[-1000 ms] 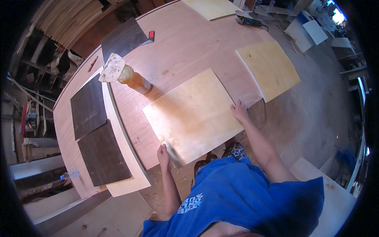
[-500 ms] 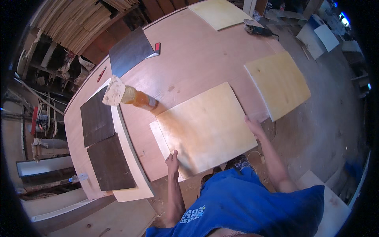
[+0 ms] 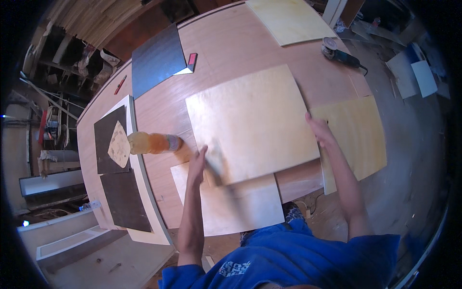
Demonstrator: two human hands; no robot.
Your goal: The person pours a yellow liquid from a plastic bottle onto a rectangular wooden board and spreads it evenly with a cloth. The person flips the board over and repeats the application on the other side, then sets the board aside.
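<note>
A pale wooden sheet (image 3: 255, 120) is held by its opposite edges, lifted over the table. My left hand (image 3: 195, 166) grips its left edge with the thumb on top. My right hand (image 3: 321, 132) grips its right edge, the fingers hidden below. Under the near part of this sheet lies a whiter sheet (image 3: 248, 207), sticking out toward me. Just left of my left hand stands a clear bottle of orange liquid (image 3: 156, 143), topped by a flat pale piece (image 3: 119, 146) with stains. To the right, another yellowish sheet (image 3: 356, 139) lies partly behind my right hand and forearm.
The pinkish wooden table (image 3: 226, 60) bears two dark sheets at the left, a dark sheet (image 3: 159, 60) farther back, a red-and-black tool (image 3: 192, 60), a red pen-like item (image 3: 120, 85), a pale sheet (image 3: 293, 21) and an angle grinder (image 3: 341, 54). Stacked boards (image 3: 91, 24) stand beyond.
Both hands have raised the pale sheet and carried it away from me, uncovering more of the whiter sheet beneath. The view has also shifted.
</note>
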